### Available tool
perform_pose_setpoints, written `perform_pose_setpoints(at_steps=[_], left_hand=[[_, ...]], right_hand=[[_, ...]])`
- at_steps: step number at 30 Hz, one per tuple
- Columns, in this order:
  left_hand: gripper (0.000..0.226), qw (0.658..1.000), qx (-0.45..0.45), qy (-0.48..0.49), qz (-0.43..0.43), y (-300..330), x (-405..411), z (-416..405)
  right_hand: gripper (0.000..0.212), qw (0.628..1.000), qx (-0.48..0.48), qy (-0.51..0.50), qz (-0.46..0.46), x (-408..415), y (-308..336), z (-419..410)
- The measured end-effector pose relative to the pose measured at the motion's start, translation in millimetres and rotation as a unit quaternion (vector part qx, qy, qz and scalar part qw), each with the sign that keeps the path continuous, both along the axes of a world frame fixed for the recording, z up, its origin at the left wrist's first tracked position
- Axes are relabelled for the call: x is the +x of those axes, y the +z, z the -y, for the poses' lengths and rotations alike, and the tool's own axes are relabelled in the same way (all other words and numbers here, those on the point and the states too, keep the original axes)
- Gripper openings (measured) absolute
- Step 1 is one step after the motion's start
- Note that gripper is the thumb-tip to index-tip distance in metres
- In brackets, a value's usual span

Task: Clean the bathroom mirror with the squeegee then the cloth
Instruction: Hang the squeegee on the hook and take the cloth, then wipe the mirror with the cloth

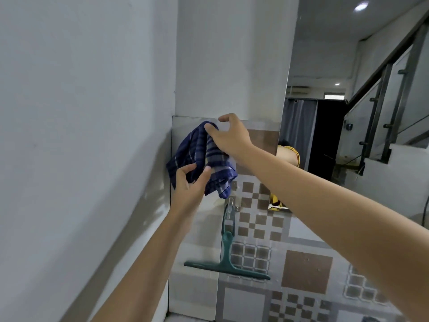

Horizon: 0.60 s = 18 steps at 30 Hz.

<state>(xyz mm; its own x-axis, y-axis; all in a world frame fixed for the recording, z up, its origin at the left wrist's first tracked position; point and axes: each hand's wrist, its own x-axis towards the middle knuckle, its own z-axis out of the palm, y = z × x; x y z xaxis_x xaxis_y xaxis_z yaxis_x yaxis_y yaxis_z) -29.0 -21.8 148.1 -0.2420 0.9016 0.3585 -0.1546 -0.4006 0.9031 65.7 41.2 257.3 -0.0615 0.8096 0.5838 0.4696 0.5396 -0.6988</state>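
Low on the tiled wall (308,273), nearest the camera, a green squeegee (227,256) hangs from a hook (229,206). Above it, the left hand (189,184) pinches the lower folds of a blue checked cloth (199,156), while the right hand (228,137) grips its top. Behind to the right, the mirror (348,101) reflects a staircase.

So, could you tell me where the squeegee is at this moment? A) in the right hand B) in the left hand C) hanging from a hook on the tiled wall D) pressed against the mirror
C: the squeegee hangs by its handle from a hook on the tiled wall, below the cloth that both the left hand and right hand hold.
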Motion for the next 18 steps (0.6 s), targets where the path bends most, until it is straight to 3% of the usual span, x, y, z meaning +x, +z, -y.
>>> perform_pose_setpoints(at_steps=[4,10,18], left_hand=[[0.036,0.998,0.047,-0.010,0.051,0.2,-1.7,9.0],[0.027,0.988,0.119,-0.064,0.079,6.9,-9.9,28.3],[0.044,0.977,0.166,-0.130,0.034,19.7,1.9,66.6]], right_hand=[[0.037,0.994,-0.046,0.065,-0.071,-8.3,13.8,6.6],[0.028,0.979,-0.023,0.166,-0.114,-3.9,28.3,32.9],[0.022,0.977,-0.036,0.162,-0.130,32.6,20.1,76.9]])
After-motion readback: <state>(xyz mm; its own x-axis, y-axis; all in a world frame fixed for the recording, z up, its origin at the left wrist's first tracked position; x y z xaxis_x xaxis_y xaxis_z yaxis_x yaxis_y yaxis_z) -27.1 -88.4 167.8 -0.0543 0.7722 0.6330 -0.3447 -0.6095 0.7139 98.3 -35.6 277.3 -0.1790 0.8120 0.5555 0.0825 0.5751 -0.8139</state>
